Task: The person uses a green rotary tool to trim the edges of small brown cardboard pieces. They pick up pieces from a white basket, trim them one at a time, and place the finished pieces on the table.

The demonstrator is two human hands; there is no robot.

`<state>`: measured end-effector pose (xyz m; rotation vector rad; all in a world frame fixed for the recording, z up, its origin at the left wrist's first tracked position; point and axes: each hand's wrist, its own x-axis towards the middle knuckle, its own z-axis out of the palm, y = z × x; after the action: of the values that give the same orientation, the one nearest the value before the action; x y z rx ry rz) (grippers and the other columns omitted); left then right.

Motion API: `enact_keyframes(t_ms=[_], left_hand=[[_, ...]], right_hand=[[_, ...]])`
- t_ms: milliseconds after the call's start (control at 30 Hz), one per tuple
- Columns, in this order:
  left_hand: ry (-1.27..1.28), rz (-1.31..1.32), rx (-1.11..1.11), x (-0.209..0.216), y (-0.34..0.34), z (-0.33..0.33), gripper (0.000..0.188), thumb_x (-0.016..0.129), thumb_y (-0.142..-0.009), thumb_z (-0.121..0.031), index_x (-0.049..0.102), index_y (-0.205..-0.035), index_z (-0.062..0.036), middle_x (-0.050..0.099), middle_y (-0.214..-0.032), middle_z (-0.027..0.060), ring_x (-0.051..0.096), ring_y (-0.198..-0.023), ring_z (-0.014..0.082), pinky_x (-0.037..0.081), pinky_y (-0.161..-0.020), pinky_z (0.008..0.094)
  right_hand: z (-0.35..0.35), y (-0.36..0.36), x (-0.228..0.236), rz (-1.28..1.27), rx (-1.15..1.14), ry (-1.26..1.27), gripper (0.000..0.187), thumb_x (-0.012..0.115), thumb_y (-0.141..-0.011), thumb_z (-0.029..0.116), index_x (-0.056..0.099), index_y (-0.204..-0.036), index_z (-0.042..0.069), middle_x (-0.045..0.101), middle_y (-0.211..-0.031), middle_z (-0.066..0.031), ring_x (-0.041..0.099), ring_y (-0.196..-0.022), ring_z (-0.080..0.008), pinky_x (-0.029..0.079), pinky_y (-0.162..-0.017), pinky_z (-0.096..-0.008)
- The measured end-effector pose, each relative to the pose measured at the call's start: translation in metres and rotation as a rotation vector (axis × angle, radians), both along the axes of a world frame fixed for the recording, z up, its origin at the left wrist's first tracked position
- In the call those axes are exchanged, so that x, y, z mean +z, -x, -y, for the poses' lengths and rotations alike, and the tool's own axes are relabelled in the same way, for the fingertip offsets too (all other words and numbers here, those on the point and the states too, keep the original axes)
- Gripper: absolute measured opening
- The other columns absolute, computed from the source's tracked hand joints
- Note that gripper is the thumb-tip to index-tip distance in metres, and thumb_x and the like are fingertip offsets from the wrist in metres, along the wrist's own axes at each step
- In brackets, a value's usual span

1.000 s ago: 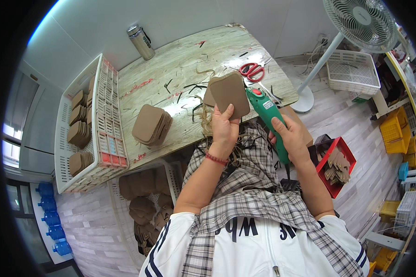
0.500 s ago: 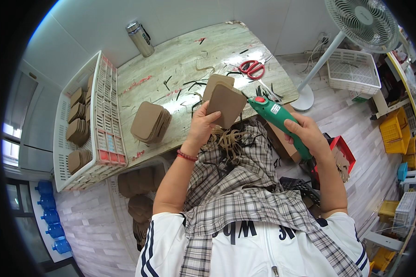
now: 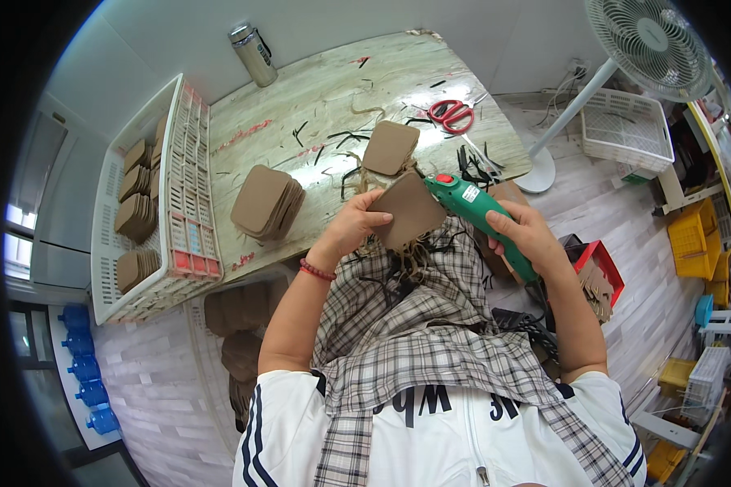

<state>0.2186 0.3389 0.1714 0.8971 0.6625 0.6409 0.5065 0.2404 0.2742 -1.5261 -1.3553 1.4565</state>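
Note:
My left hand (image 3: 351, 227) pinches a flat brown rounded-square pad (image 3: 410, 213) by its left edge, thumb on top. My right hand (image 3: 529, 237) is wrapped around a green electric cutter (image 3: 479, 203) with a red button. The cutter's head meets the pad's upper right edge or lies very close to it; its blade is too small to make out. Just beyond the pad, a small pile of similar brown pads (image 3: 391, 148) lies on the table. To its left stands a taller stack of brown pads (image 3: 266, 203). Thin tan trimmings (image 3: 410, 258) hang below the held pad onto my checked apron.
Red-handled scissors (image 3: 452, 116) and black scraps (image 3: 475, 162) lie on the table (image 3: 325, 89). At left, a white crate (image 3: 195, 235) holds several pad stacks. A steel flask (image 3: 252, 55) stands at the back. A red box (image 3: 601, 280) and a fan (image 3: 650, 45) are at right.
The held pad has turned and come down toward me, apart from the pile on the table. The cutter has moved slightly down and left along the pad's edge.

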Motion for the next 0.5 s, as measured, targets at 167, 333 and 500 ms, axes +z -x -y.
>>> enact_keyframes(t_ms=[167,333,500], left_hand=[[-0.281,-0.176,0.094,0.007,0.017,-0.009,0.029,0.066,-0.075,0.005,0.060,-0.101,-0.0047,0.062,-0.092,-0.0009,0.057,-0.081,0.0085,0.046,-0.075,0.0223],[-0.228,-0.141,0.342,-0.002,0.033,-0.014,0.020,0.072,-0.072,0.003,0.061,-0.087,-0.0069,0.063,-0.080,-0.0014,0.056,-0.071,0.0065,0.044,-0.067,0.0219],[-0.123,-0.055,0.360,-0.003,0.043,-0.015,0.015,0.073,-0.074,0.000,0.063,-0.084,-0.0059,0.065,-0.078,0.0001,0.058,-0.067,0.0074,0.046,-0.065,0.0223]], right_hand=[[0.000,-0.001,0.002,-0.047,0.046,0.035,0.035,0.056,-0.093,0.037,0.059,-0.097,0.002,0.060,-0.070,-0.0031,0.055,-0.058,-0.0069,0.045,-0.051,-0.0199],[-0.001,-0.001,-0.006,-0.078,0.084,0.122,0.036,0.057,-0.092,0.037,0.059,-0.096,0.001,0.059,-0.070,-0.0032,0.055,-0.058,-0.0070,0.045,-0.052,-0.0201],[-0.002,0.005,-0.009,-0.135,0.127,0.171,0.035,0.057,-0.093,0.036,0.059,-0.098,0.001,0.059,-0.071,-0.0030,0.055,-0.059,-0.0067,0.046,-0.055,-0.0193]])
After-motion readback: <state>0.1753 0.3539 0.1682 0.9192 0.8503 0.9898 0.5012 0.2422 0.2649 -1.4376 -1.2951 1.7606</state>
